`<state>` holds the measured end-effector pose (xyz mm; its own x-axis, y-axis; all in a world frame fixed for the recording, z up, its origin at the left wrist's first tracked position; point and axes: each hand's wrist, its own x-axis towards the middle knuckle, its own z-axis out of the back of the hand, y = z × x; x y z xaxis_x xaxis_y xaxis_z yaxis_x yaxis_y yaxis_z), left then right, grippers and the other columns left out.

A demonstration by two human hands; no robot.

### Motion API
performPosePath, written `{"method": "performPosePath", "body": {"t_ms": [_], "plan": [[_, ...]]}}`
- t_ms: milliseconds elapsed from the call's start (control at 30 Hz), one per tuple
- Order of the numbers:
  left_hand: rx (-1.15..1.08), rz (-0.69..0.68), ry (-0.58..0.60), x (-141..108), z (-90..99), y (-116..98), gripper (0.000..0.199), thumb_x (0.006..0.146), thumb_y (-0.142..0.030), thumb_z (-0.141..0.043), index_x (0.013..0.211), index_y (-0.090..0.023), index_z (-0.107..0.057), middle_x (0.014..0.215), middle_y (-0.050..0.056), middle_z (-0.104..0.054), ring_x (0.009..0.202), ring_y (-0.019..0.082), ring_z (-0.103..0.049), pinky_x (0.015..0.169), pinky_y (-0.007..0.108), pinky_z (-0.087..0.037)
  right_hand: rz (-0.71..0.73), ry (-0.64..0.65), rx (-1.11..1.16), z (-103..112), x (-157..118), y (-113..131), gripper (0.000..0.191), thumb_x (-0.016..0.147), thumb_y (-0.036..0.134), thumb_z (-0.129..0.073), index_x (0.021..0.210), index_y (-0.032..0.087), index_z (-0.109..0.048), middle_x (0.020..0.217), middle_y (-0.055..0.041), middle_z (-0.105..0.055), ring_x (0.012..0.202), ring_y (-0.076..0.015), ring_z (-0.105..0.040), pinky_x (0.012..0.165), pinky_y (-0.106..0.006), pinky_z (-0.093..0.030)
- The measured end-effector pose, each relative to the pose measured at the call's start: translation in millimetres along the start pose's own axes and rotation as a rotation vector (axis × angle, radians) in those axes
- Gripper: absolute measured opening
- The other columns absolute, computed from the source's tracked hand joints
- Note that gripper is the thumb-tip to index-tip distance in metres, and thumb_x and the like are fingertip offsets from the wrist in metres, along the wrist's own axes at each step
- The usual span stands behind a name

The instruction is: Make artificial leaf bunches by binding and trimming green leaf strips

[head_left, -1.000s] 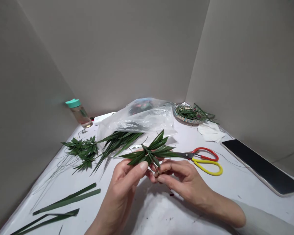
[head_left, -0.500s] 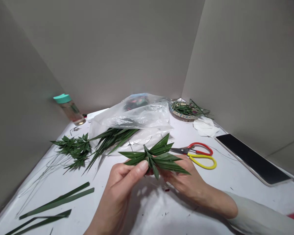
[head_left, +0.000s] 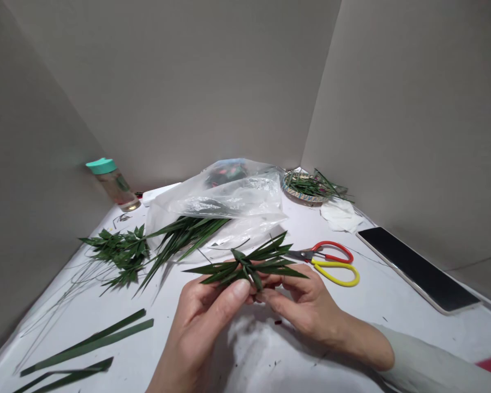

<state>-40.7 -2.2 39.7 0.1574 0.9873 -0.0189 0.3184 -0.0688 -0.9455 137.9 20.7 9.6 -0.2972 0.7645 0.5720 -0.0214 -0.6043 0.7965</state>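
Between my hands is a star-shaped spray of pointed green leaves point(head_left: 245, 265), folded at its centre and fanning out to both sides. My left hand point(head_left: 216, 305) grips it from below left, thumb pressed near the centre. Under the right half of the spray, my right hand point(head_left: 300, 300) is closed at its base, thumb and fingertips together close to the left thumb. The leaves partly cover the fingers of both hands. Just beyond my right hand lie scissors point(head_left: 327, 263) with one red and one yellow handle loop.
Long leaves point(head_left: 184, 240) stick out of a clear plastic bag point(head_left: 221, 196). Finished-looking leaf sprays point(head_left: 123, 254) and cut strips point(head_left: 90, 341) lie left. Behind stand a teal-lidded bottle point(head_left: 114, 185) and a round tray point(head_left: 300, 195) of clippings. A tissue point(head_left: 340, 215) and a phone point(head_left: 417, 270) lie right.
The leaf spray has tipped to a flatter angle. My right thumb has come into view and moved in toward its base, beside the left thumb. The camera view has shifted slightly.
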Motion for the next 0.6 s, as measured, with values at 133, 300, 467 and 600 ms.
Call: {"method": "performPosePath", "body": {"t_ms": [133, 300, 467, 600], "plan": [[-0.015, -0.011, -0.034, 1, 2.6, 3, 0.015, 0.08, -0.038, -0.08, 0.088, -0.025, -0.082, 0.095, 0.003, -0.08, 0.094, 0.023, -0.07, 0.083, 0.029, -0.056, 0.007, -0.029, -0.002, -1, -1, 0, 0.015, 0.09, 0.01, -0.065, 0.09, 0.021, -0.075, 0.088, -0.0007, -0.081, 0.08, -0.0143, -0.074, 0.079, -0.024, -0.055], [-0.037, -0.013, -0.033, 4, -4.5, -4, 0.012, 0.079, -0.036, -0.081, 0.08, -0.024, -0.081, 0.086, 0.003, -0.079, 0.089, 0.021, -0.07, 0.082, 0.027, -0.055, -0.001, -0.005, 0.023, 0, 0, 1, 0.014, 0.092, 0.012, -0.066, 0.091, 0.023, -0.075, 0.088, 0.0002, -0.081, 0.079, -0.0128, -0.074, 0.077, -0.022, -0.055], [-0.109, 0.024, -0.13, -1, -17.5, -13, 0.015, 0.073, -0.034, -0.085, 0.082, -0.023, -0.081, 0.082, 0.002, -0.077, 0.086, 0.021, -0.069, 0.079, 0.028, -0.056, -0.06, -0.008, 0.065, 0, 1, 2, 0.011, 0.091, 0.015, -0.067, 0.089, 0.021, -0.076, 0.086, -0.0024, -0.08, 0.076, -0.0141, -0.073, 0.071, -0.023, -0.055], [-0.171, 0.09, -0.216, -4, -18.0, -12, 0.015, 0.071, -0.037, -0.085, 0.075, -0.024, -0.079, 0.091, 0.004, -0.08, 0.097, 0.024, -0.07, 0.088, 0.031, -0.056, -0.131, -0.011, 0.116, 1, 0, 0, 0.009, 0.093, 0.018, -0.066, 0.088, 0.019, -0.074, 0.081, -0.0024, -0.079, 0.059, -0.0098, -0.065, 0.053, -0.019, -0.05]]}}
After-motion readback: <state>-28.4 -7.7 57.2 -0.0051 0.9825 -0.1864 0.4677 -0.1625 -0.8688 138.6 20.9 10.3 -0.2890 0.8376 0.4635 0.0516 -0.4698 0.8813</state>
